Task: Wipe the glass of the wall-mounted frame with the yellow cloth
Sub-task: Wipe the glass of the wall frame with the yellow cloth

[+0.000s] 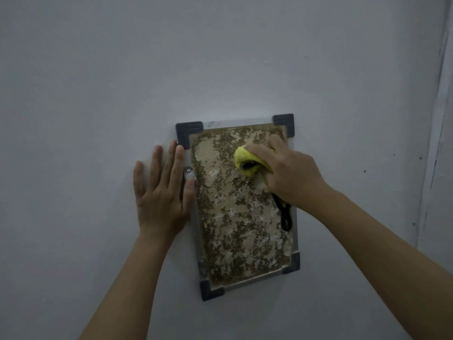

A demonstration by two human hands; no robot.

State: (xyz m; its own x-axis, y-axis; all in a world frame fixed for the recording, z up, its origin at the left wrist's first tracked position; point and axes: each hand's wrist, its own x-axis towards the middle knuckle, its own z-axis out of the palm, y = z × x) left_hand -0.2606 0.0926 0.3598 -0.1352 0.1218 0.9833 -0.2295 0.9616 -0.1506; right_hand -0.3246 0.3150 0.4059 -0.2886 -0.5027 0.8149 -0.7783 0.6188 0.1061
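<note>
Up on the wall [98, 69], we press our right hand [291, 177], fingers closed around the bunched yellow cloth [247, 159], against the glass in the frame's [241, 207] upper right part. Our left hand [161, 190] lies open and flat on the wall, its thumb touching the frame's left edge.

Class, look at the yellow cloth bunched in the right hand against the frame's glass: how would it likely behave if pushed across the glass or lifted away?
The yellow cloth is crumpled under the right hand, so it is probably soft and floppy. It bunches small, suggesting it is light. Its black loop hangs down, so it would likely dangle and trail when moved.
</note>
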